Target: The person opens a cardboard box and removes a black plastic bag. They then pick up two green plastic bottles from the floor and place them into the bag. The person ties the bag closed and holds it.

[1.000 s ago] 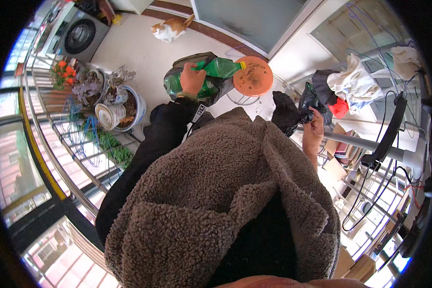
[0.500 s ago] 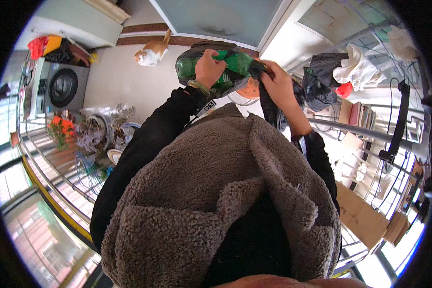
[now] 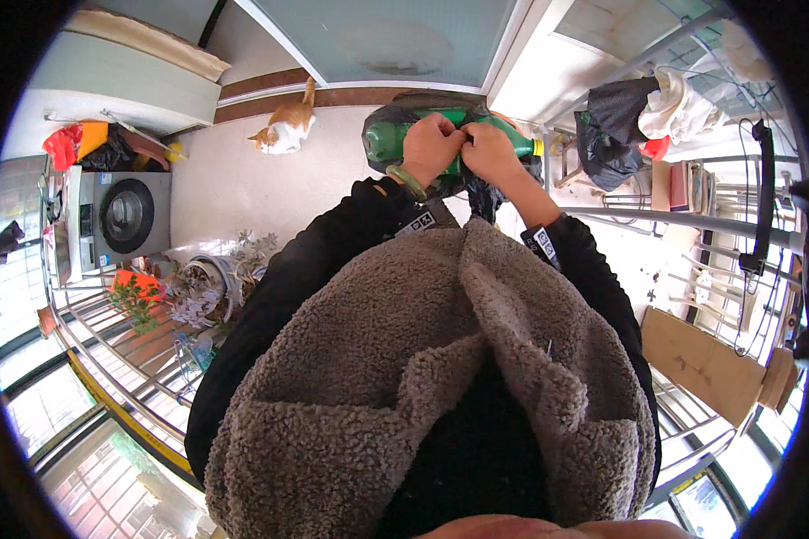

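In front of me at the top of the head view lies a thin black plastic bag (image 3: 482,199) with large green plastic bottles (image 3: 387,141) inside or under it. A yellow cap (image 3: 537,146) shows at the right end of one bottle. My left hand (image 3: 430,148) is closed over the bottles, fingertips pinching the bag's film. Beside it, my right hand (image 3: 493,153) pinches the film too, its fingertips almost touching the left ones. The bag's loose part hangs down below my right hand. The fingers partly hide the film between them.
An orange and white cat (image 3: 288,126) stands on the pale floor to the left. Beyond it are a washing machine (image 3: 126,216) and potted plants (image 3: 208,286). A frosted door (image 3: 386,40) is ahead. Dark bags (image 3: 602,148), a rail (image 3: 683,225) and cardboard (image 3: 701,364) stand right.
My right hand has moved left, up against my left hand, leaving the bottle's yellow cap uncovered. The bag and bottles sit slightly farther right in view.
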The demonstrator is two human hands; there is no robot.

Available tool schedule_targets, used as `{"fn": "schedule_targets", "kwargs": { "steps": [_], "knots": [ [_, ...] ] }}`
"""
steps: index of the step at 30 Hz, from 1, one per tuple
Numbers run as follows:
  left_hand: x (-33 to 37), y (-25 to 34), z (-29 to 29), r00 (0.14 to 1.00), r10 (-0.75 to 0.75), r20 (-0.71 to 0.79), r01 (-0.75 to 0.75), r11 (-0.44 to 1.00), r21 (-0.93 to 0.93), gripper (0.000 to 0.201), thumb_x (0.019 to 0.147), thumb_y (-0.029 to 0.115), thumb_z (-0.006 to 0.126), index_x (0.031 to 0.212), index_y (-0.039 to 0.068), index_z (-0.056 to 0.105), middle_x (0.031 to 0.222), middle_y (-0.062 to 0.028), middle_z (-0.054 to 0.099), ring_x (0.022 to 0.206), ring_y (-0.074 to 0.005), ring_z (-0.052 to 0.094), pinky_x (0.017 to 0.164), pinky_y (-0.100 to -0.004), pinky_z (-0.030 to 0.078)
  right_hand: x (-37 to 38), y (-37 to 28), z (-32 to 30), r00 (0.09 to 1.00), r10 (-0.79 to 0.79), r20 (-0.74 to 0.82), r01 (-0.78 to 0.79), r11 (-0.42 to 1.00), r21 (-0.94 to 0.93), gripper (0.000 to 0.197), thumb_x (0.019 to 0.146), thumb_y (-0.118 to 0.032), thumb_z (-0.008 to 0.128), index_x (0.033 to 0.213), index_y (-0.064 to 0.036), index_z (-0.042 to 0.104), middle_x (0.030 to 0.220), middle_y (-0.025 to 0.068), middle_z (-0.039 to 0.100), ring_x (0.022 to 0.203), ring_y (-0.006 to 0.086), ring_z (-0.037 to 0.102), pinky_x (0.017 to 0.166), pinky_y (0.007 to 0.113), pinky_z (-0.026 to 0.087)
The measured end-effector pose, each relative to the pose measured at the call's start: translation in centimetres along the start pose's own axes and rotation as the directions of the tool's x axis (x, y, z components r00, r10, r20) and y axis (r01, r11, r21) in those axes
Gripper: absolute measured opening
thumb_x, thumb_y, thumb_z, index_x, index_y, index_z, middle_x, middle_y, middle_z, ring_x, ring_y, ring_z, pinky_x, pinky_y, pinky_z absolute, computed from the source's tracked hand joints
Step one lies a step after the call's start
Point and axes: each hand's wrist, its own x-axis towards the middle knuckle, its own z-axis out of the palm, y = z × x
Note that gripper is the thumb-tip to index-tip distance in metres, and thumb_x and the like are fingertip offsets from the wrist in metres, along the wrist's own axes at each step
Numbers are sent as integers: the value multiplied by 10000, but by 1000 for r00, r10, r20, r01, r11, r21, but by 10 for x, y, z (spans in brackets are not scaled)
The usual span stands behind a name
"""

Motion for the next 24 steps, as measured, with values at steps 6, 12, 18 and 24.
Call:
{"fn": "schedule_targets", "kwargs": {
  "steps": [6, 12, 18, 24],
  "knots": [
    [1, -12, 0, 981, -66, 184, 114, 957, -267, 225, 814, 222, 686, 877, 6, 681, 779, -68, 680, 723, -158, 639, 654, -293, 501, 7, 11, -3, 919, 203, 337, -326, 871, 367, 217, 757, -127, 637, 905, 30, 659, 800, 82, 661, 765, 182, 623, 725, 309, 480],
    [8, -14, -16, 924, -135, 357, 306, 820, -484, 236, 859, 140, 625, 1047, 0, 642, 862, -26, 634, 759, -102, 578, 626, -257, 476, 5, 12, -18, 898, 192, 396, -429, 587, 687, 296, 791, -93, 672, 1055, 23, 607, 907, 34, 628, 809, 116, 586, 750, 249, 465],
    [8, -5, -29, 913, -69, 401, 280, 823, -495, 247, 878, 109, 587, 1099, 2, 618, 903, -39, 624, 768, -101, 592, 633, -238, 485, 0, 15, -33, 924, 154, 350, -351, 702, 619, 320, 780, -90, 677, 1050, 57, 589, 915, 68, 650, 843, 156, 613, 754, 298, 503],
    [9, -3, -26, 945, -111, 307, 255, 839, -481, 194, 881, 104, 554, 1039, 9, 612, 812, -25, 585, 663, -107, 555, 607, -240, 474, -19, 6, -34, 980, 66, -190, -88, 990, -109, 473, 702, -153, 766, 1111, -16, 570, 1108, 211, 576, 1080, 351, 578, 878, 406, 490]
  ]
}}
